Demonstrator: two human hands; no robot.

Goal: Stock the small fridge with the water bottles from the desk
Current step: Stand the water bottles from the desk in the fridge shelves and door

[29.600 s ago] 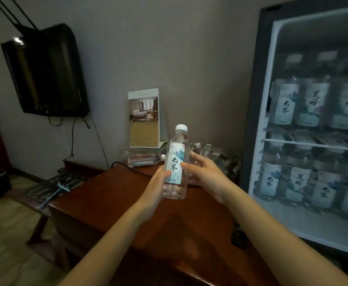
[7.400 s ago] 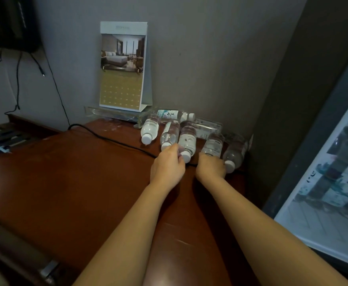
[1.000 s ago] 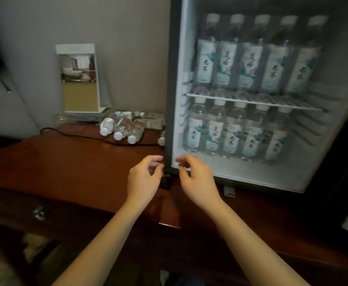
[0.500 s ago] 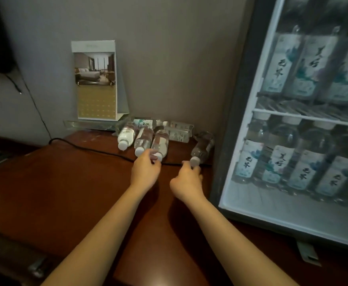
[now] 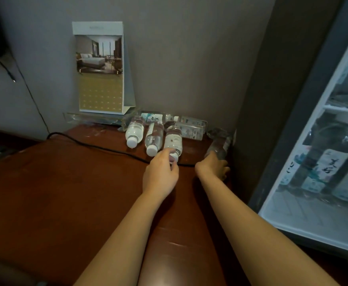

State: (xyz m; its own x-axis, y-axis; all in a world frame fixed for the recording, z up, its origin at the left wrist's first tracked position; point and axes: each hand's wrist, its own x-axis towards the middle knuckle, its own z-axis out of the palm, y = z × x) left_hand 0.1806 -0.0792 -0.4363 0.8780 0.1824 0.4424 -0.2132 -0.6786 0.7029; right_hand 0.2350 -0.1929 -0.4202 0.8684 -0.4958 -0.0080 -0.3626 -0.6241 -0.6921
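Note:
Three clear water bottles lie side by side on the brown desk (image 5: 65, 182), caps toward me. My left hand (image 5: 160, 174) pinches the white cap of the rightmost of them (image 5: 173, 141). A fourth bottle (image 5: 218, 145) lies apart beside the fridge wall, and my right hand (image 5: 212, 167) closes over its cap end. Another bottle (image 5: 158, 117) lies crosswise behind the row. The open fridge (image 5: 322, 112) stands at the right with labelled bottles (image 5: 326, 168) upright on its lower shelf.
A standing calendar card (image 5: 100, 67) on a clear tray (image 5: 74, 117) rests against the wall. A black cable (image 5: 98, 146) runs across the desk, passing under the bottle caps. Small boxes (image 5: 193, 129) sit behind the bottles. A dark TV corner is at the upper left.
My view has come closer to the desk's back corner. My left hand has settled on the rightmost row bottle's cap and my right hand has closed over the lone bottle's cap.

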